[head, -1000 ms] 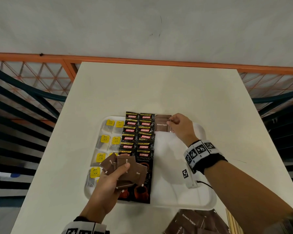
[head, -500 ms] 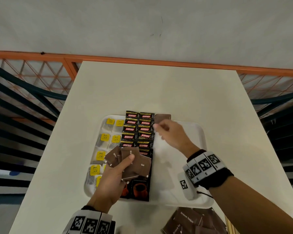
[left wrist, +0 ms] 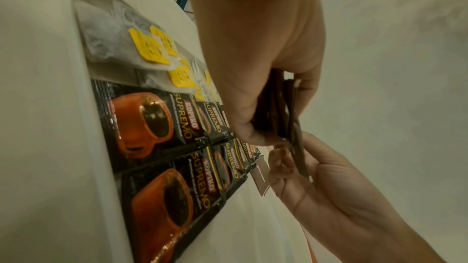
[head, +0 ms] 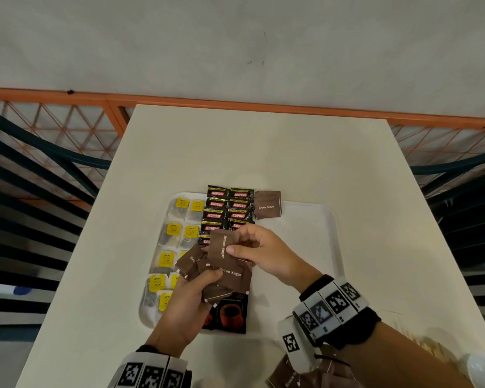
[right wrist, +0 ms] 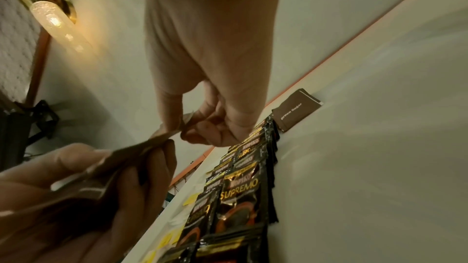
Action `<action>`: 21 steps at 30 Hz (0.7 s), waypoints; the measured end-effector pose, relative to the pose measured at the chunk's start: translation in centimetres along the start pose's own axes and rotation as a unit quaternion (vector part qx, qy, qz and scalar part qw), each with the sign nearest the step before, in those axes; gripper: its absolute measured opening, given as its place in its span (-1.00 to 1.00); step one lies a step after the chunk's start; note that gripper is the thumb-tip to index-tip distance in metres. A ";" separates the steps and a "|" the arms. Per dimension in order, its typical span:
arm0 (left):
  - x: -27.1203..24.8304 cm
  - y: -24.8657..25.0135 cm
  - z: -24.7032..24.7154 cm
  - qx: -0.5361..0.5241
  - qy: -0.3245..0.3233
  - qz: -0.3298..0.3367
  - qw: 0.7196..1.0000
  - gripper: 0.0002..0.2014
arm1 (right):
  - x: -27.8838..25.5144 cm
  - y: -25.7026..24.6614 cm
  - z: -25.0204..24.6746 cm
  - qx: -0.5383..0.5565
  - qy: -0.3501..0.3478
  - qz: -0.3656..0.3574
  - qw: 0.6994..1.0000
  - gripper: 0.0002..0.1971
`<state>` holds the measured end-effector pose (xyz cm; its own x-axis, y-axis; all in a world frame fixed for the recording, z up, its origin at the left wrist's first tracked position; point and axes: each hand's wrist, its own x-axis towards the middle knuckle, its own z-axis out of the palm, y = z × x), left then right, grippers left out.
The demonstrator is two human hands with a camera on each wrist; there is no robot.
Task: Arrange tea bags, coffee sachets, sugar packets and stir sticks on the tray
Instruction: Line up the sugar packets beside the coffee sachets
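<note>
The head view looks steeply down from above the tray (head: 317, 247) toward the far wall. Both wrist views sit low and close beside the tray, looking along it. All three share the coffee sachets (head: 229, 208) (left wrist: 152, 127) (right wrist: 243, 193) on the tray.

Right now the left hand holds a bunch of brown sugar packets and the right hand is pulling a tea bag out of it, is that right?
Not quite. The right hand pinches a brown sugar packet, not a tea bag; the head view shows its label. The left hand does hold the bunch of brown sugar packets. The tea bags lie on the tray.
</note>
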<state>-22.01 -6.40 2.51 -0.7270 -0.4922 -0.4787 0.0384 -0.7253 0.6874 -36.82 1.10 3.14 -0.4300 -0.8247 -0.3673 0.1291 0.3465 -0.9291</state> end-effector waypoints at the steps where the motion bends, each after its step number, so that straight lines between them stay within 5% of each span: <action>1: 0.0 -0.1 -0.1 0.001 0.003 0.003 1.000 -0.63 | -0.1 0.1 0.1 0.027 0.005 0.000 1.000 -0.88; 8: 0.1 0.2 -0.6 0.025 0.025 0.015 0.999 -0.64 | 0.2 0.2 -1.8 0.196 0.038 0.031 0.979 -0.76; 14: 0.1 0.2 -0.7 0.032 0.030 0.016 0.999 -0.64 | 1.1 1.9 -4.7 0.029 0.146 0.028 0.988 -0.73; 21: 0.2 -0.1 -0.7 0.038 0.048 0.018 0.998 -0.63 | 2.6 2.6 -7.0 -0.005 0.245 0.014 0.969 -0.75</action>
<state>-21.71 -6.82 1.96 -0.6564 -0.5645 -0.5005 0.0094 -0.6695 0.7428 -43.87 3.01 0.05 -0.7998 -0.5044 -0.3254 0.1394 0.3711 -0.9181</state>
